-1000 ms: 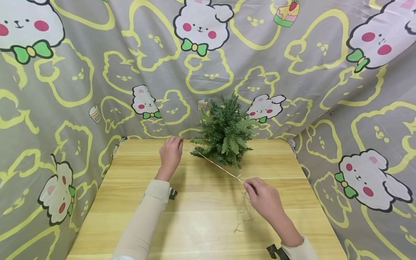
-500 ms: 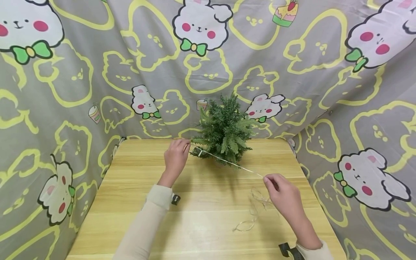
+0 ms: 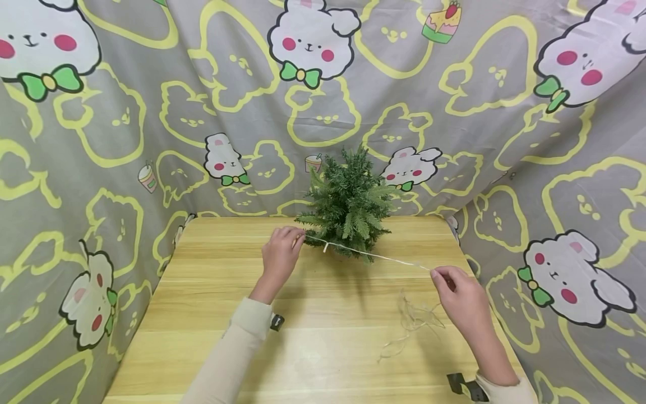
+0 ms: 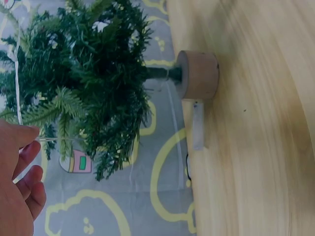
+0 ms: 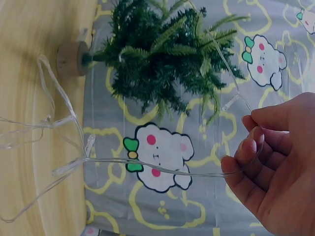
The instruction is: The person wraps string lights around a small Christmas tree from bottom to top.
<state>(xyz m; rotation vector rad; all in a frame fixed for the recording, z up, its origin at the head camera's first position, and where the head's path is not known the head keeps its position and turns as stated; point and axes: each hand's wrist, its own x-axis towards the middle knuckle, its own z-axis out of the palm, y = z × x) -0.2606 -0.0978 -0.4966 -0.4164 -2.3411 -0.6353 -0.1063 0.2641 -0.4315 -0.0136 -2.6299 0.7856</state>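
A small green artificial tree (image 3: pixel 349 208) on a round wooden base (image 4: pixel 198 75) stands at the back of the wooden table (image 3: pixel 212 314). A thin clear light string (image 3: pixel 378 256) runs taut across the tree's front, low down. My left hand (image 3: pixel 282 253) pinches one end at the tree's left side. My right hand (image 3: pixel 456 286) pinches the string to the tree's right, above the table. The rest of the string lies in loose loops (image 3: pixel 411 325) on the table under the right hand. In the right wrist view the string (image 5: pixel 162 169) passes through the curled fingers (image 5: pixel 256 162).
Grey cloth (image 3: pixel 101 168) printed with cartoon rabbits hangs around the table on the back and both sides. The table's right edge (image 3: pixel 510 348) lies close to my right wrist. Bare wood stretches between me and the tree.
My right hand has moved right and slightly back, drawing the string out across the tree's front. My left hand has shifted right, closer to the tree. The loose loops followed to the right.
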